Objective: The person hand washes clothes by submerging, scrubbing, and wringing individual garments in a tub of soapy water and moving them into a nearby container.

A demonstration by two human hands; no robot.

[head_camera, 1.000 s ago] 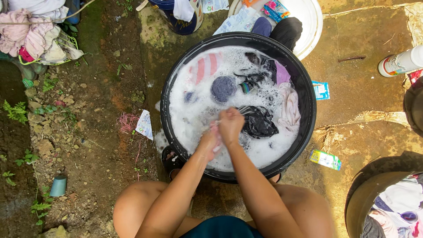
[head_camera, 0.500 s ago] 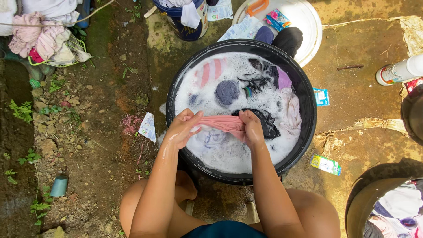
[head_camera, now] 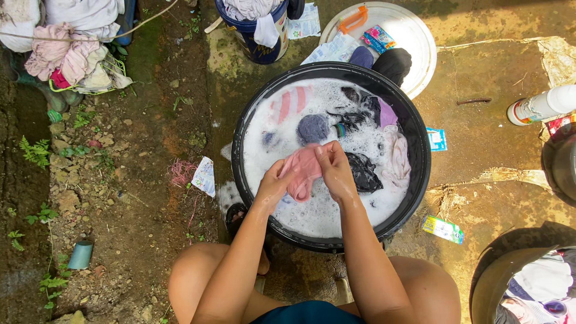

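over sudsy black basin (head_camera: pixel 420 150), left hand (head_camera: pixel 275 185), right hand (head_camera: pixel 335 171) clutch pink cloth (head_camera: pixel 303 171); dark garment (head_camera: pixel 363 171) beside.

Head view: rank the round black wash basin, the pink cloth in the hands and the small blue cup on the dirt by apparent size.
1. Round black wash basin
2. Pink cloth
3. Small blue cup

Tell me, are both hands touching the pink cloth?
Touching. The head view shows the left hand and right hand both gripping the pink cloth over the suds.
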